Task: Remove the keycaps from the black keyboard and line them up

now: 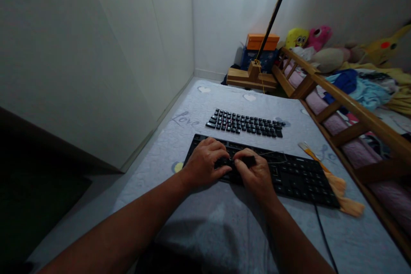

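Note:
A black keyboard [293, 180] lies at a slant on the bed-like surface, with bare patches where its keycaps are off. My left hand [207, 158] rests over its left half, fingers curled and thumb drawn in; whatever small dark piece is between the fingertips I cannot make out. Close beside it, my right hand [255, 173] is closed around the black handle of a wire keycap puller [249, 161], whose thin wire loop sticks out to the right above the keys. Beyond the keyboard, loose black keycaps [245, 123] are laid out in rows.
Right of the keyboard lie a brush [306, 150] and an orange cloth [348, 203]. A cable [324, 235] runs toward me. A wooden bed rail [353, 105] borders the right side, a white cabinet [128, 51] the left. A wooden stand [252, 76] is at the back.

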A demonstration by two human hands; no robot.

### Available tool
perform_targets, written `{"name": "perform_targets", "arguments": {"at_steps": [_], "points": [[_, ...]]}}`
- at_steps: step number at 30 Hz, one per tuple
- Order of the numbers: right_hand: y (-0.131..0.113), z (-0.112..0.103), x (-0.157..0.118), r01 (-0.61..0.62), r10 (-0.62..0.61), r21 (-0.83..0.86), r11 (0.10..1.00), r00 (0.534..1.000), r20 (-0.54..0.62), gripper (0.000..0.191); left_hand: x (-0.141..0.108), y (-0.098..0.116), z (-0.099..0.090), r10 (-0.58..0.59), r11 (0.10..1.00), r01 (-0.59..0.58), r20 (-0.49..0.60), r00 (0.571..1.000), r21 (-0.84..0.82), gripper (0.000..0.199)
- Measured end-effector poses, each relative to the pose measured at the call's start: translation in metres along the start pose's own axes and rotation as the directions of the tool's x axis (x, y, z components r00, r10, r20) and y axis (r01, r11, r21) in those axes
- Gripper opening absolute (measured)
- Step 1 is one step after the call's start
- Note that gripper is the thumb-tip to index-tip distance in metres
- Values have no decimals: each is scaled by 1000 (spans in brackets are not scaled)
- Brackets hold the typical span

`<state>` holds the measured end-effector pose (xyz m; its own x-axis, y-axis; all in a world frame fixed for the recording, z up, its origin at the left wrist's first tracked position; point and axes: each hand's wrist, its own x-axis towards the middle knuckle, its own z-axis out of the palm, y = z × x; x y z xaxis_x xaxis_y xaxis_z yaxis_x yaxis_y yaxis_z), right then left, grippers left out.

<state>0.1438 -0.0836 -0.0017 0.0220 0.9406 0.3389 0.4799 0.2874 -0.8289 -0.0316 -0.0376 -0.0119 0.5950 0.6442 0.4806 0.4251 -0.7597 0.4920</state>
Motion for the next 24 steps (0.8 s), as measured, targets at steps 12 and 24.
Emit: {"name": "perform_targets", "arguments": {"at_steps": [12,24], "points": [[2,4,-3,49,-53,-58,997,997,-59,13,-2,0,6,24,984,-14,-57,998,177,16],[6,1,-6,82,-93,-124,989,992,-85,16,-1,-5,2,48,991,-34,-102,994,130,15]]}}
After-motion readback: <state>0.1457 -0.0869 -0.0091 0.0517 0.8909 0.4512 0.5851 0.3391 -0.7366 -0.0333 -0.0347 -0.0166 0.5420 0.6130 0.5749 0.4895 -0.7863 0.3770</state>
